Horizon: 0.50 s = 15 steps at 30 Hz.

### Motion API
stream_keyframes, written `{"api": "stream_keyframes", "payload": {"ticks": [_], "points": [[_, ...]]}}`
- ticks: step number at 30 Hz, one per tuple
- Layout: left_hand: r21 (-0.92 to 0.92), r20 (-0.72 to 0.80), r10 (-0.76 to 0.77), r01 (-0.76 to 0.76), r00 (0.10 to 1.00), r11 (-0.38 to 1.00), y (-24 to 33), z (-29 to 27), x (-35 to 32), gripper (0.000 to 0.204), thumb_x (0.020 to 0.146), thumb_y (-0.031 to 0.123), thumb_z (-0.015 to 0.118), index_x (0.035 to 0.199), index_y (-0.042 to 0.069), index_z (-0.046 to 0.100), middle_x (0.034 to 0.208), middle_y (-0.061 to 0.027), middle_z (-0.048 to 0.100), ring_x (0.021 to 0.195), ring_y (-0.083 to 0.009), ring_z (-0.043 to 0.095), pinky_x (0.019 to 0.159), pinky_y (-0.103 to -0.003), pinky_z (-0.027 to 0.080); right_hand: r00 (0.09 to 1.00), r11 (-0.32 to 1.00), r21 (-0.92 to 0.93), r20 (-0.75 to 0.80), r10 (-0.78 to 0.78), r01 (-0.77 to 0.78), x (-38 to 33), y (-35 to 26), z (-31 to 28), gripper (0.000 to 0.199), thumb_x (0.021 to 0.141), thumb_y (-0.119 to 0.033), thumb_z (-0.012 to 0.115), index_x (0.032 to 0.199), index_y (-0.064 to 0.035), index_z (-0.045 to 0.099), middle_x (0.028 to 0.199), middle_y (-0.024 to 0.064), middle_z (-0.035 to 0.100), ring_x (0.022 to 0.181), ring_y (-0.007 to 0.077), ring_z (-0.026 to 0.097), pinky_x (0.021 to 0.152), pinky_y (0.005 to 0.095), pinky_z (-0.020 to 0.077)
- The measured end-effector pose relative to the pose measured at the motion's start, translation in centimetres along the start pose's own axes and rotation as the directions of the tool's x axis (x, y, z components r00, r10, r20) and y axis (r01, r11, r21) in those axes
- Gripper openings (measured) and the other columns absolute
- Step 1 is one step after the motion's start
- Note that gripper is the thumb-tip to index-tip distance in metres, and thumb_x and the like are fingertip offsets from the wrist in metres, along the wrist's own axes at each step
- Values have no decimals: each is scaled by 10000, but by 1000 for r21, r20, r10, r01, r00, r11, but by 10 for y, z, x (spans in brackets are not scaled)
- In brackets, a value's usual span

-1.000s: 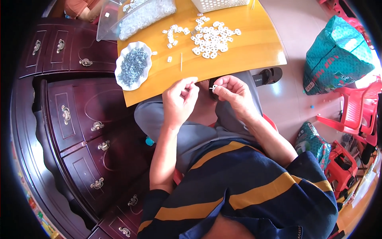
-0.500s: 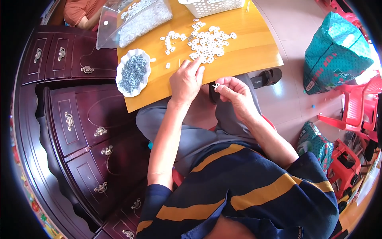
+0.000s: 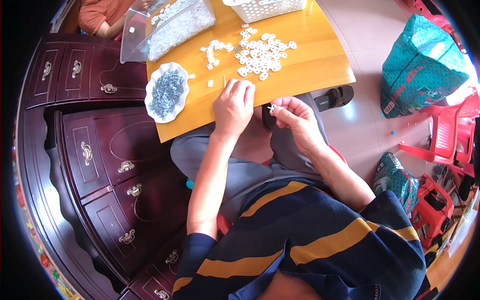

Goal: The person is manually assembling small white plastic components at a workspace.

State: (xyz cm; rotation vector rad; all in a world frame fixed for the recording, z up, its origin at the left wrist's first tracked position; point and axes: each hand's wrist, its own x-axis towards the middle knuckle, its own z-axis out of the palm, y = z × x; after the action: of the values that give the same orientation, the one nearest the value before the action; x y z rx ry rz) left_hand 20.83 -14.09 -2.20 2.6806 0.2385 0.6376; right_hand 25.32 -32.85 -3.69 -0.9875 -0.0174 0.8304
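Observation:
My right hand, held just past the table's near edge above my lap, pinches a small white plastic piece between thumb and forefinger. A thin pin-like end pokes out of that piece. Over the table's near edge my left hand is curled with its back up; whatever its fingers hold, if anything, is hidden beneath. Ahead of it lies a loose pile of flat white pieces with holes, and a smaller scatter of them is to its left. A scalloped white dish of grey screws or nails stands at the table's left.
On the wooden table also stand a clear plastic bin of small clear and white parts and a white perforated basket. Dark drawers flank the left side. A co-worker's arm shows behind. Teal bags and red stools are at right.
My left hand has drawn back from the pile toward the table's near edge, and its outstretched forefinger has curled in. The right hand keeps its pinch in the same place.

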Motion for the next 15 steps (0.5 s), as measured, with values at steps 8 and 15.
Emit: {"api": "stream_keyframes", "payload": {"ticks": [8, 15], "points": [[-622, 280, -335, 436, 900, 651, 42, -9, -53, 63, 988, -16, 644, 1043, -36, 667, 862, -42, 717, 707, -79, 690, 640, -226, 560, 997, 992, 121, -66, 41, -33, 4, 9, -6, 118, 996, -91, 680, 1109, -62, 699, 948, 3, 715, 757, 49, 613, 704, 190, 482], [-720, 338, -394, 505, 854, 476, 39, -5, -68, 177, 994, 1, 652, 1165, -15, 695, 931, -20, 727, 719, -50, 641, 661, -205, 554, 998, 994, 103, -53, 34, -28, 1, 7, -1, 115, 994, -120, 678, 1092, -62, 690, 943, -6, 708, 828, 60, 643, 725, 205, 482]]}}
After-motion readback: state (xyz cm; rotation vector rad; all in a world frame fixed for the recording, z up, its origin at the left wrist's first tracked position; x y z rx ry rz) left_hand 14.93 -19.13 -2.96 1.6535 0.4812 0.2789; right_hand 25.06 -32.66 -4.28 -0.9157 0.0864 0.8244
